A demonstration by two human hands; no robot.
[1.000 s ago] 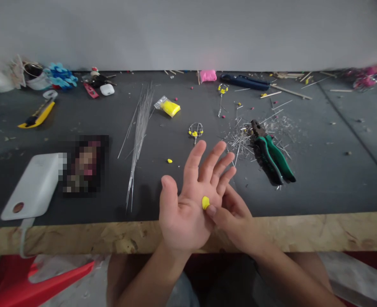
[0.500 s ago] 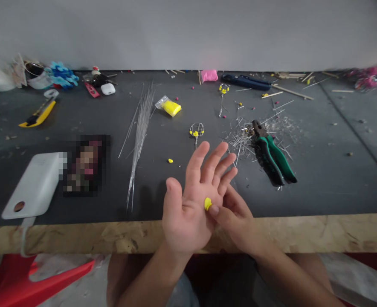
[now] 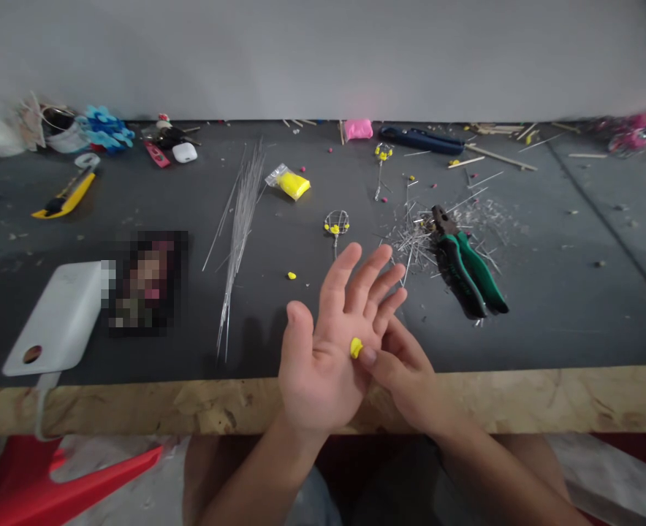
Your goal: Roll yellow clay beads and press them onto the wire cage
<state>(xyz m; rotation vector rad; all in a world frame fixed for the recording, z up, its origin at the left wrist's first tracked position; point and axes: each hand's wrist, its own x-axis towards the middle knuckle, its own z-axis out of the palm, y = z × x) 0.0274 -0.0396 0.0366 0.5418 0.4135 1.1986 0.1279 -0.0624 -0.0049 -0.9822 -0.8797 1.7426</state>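
My left hand [image 3: 323,358] is held palm up over the table's front edge, fingers stretched and apart. A small yellow clay piece [image 3: 356,347] lies on that palm near the base of the fingers. My right hand [image 3: 405,372] sits beside and partly behind the left one. One of its fingertips presses on the clay, and its other fingers are curled under the left hand. A small wire shape with yellow bits [image 3: 336,222] lies on the dark table just beyond my fingers.
Green-handled pliers [image 3: 465,263] lie to the right beside a pile of wire cuttings [image 3: 411,237]. A bundle of thin wires [image 3: 240,219], a bag of yellow clay [image 3: 291,183], pink clay [image 3: 358,129], a white power bank [image 3: 60,314] and a yellow utility knife [image 3: 65,196] lie around.
My right fingertip has shifted slightly on the yellow clay piece, which looks a little smaller and rounder. My left hand has stayed nearly still.
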